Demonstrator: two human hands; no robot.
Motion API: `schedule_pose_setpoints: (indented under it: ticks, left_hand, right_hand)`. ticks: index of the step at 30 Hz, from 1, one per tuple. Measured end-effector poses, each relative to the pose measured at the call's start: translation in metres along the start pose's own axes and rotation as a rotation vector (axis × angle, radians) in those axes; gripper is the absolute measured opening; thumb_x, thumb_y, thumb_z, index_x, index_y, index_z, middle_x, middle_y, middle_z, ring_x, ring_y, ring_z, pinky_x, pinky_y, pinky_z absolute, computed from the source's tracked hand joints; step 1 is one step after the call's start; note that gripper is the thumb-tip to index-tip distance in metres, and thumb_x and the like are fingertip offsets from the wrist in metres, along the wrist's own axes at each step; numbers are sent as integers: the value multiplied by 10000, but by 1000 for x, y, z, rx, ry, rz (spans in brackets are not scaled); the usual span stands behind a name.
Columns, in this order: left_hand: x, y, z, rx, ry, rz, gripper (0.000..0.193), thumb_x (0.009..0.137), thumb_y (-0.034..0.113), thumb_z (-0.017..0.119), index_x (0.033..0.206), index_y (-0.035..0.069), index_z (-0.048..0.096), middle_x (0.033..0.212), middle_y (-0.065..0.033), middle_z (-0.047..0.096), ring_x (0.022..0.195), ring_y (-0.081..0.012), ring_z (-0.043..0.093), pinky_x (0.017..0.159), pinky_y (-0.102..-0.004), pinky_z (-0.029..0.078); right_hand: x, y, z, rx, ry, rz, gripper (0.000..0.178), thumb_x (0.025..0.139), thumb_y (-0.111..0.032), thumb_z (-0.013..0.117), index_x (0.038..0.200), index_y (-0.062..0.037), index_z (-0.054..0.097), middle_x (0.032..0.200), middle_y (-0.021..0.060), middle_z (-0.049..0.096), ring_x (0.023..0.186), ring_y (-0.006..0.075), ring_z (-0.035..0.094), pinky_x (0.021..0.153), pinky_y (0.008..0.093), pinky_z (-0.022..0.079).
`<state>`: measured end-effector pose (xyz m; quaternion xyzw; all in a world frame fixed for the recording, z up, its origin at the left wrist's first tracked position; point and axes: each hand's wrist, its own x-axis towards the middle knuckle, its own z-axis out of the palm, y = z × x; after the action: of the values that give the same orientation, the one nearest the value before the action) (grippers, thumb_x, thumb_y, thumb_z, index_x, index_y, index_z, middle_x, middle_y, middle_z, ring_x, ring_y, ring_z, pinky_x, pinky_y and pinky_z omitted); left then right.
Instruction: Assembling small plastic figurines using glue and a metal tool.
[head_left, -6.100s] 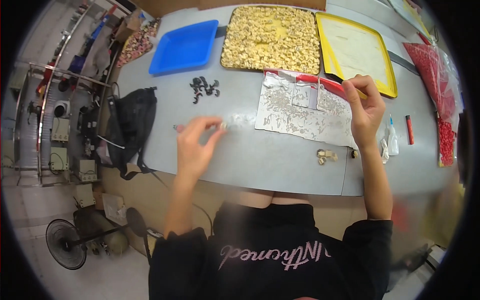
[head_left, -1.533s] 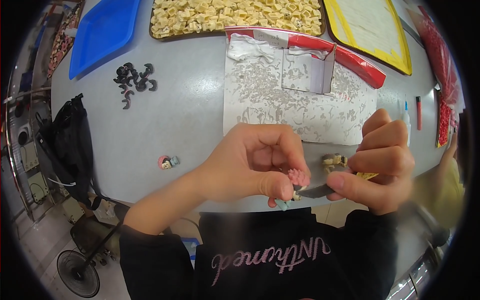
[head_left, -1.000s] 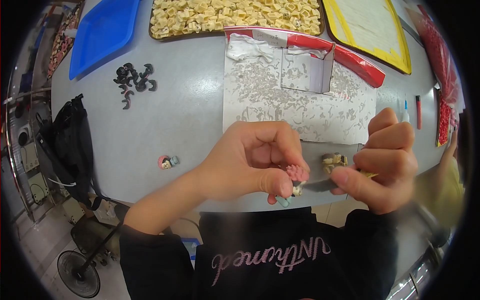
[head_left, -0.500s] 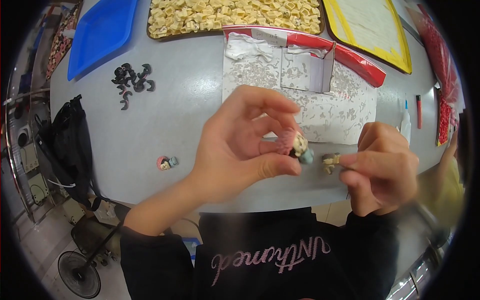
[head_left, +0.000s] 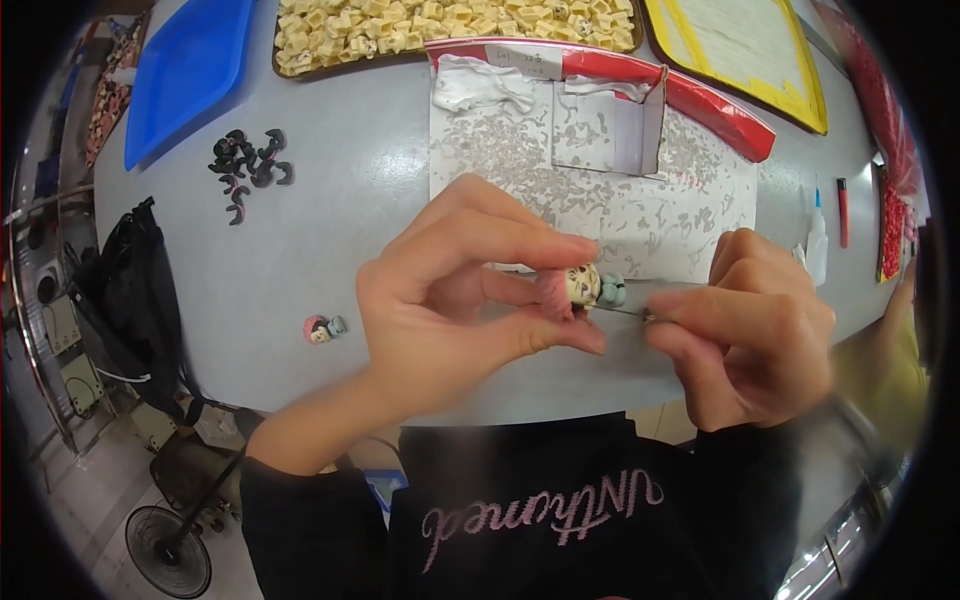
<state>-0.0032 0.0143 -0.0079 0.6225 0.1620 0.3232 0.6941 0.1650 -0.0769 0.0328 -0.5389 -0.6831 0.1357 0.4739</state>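
My left hand [head_left: 430, 275] pinches a small figurine [head_left: 583, 286] between thumb and fingers. The figurine lies sideways, with a pink top, a cream face and a blue-green body pointing right. In my right hand [head_left: 760, 335], thumb and forefinger close on a thin needle-like tool [head_left: 622, 311]. Its fine end reaches the edge of the figurine's face; whether it touches cannot be made out. The rest of the tool is hidden in my fingers. A similar figurine [head_left: 324, 329] lies on the grey table, left of my left wrist.
A white sheet [head_left: 490, 165] with many small grey pieces lies beyond my hands, bearing an open white box [head_left: 640, 135]. Black curved pieces [head_left: 245, 165] lie left. Along the back are a blue tray [head_left: 190, 80], a tray of cream pieces [head_left: 450, 25] and a yellow-edged tray [head_left: 740, 50].
My left hand has turned the figurine so its face shows more. A small cream piece by my right fingertips no longer shows; the thin tool now extends to the figurine. The view has shifted slightly.
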Motion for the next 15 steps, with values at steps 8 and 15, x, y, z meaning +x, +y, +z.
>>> schedule_pose_setpoints:
  ticks: [8,15]
  left_hand:
    - [-1,-1,1,-7,-5,1,434,574,-10,774,941,-11,544,880,-94,486,707,-119,548,611,-217,512]
    - [-1,1,1,-19,5,-13,444,562,-4,784,933,-4,542,879,-93,490,709,-110,538,608,-205,506]
  right_hand:
    - [-1,-1,-3,-45,-42,4,237,614,-34,715,765,-11,533,515,42,520,409,120,337,399,261,235]
    - [0,-1,-4,-42,-44,2,237,624,-48,717,766,-11,530,522,46,531,410,120,334,398,262,235]
